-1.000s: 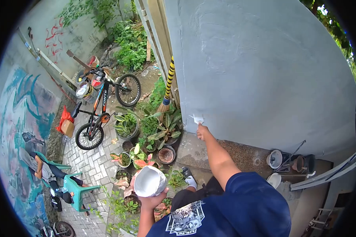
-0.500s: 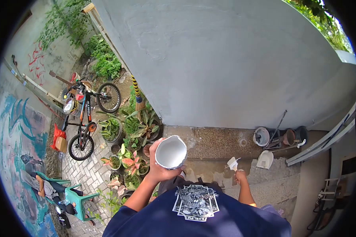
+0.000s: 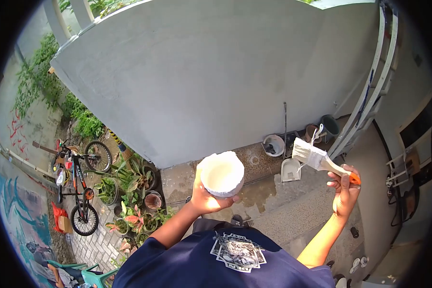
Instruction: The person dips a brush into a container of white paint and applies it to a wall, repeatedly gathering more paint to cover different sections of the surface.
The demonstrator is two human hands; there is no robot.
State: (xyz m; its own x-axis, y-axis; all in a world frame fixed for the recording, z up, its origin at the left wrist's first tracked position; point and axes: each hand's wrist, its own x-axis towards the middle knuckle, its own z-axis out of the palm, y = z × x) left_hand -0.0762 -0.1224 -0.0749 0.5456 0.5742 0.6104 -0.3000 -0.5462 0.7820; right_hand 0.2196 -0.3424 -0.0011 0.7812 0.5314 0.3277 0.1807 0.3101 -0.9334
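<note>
The left hand (image 3: 208, 199) cups a white-coated pot (image 3: 222, 175) over the floor (image 3: 273, 211), short of the lower edge of the wall (image 3: 192, 86), fingers clamped round its side; a tilted wrist could spill whatever it holds. The right hand (image 3: 345, 192) has its fingers clamped on the paintbrush (image 3: 320, 160) far back, so I'd worry a knock might twist it loose.

Brick paving (image 3: 101, 247) bears a bicycle (image 3: 78, 175) and potted plants (image 3: 135, 219); concrete floor (image 3: 293, 211) carries a white dustpan (image 3: 291, 171) and footwear (image 3: 354, 265).

one head-worn camera looks forward and down, close over the hands (image 3: 205, 199) (image 3: 345, 196), toward a wall (image 3: 192, 81).
</note>
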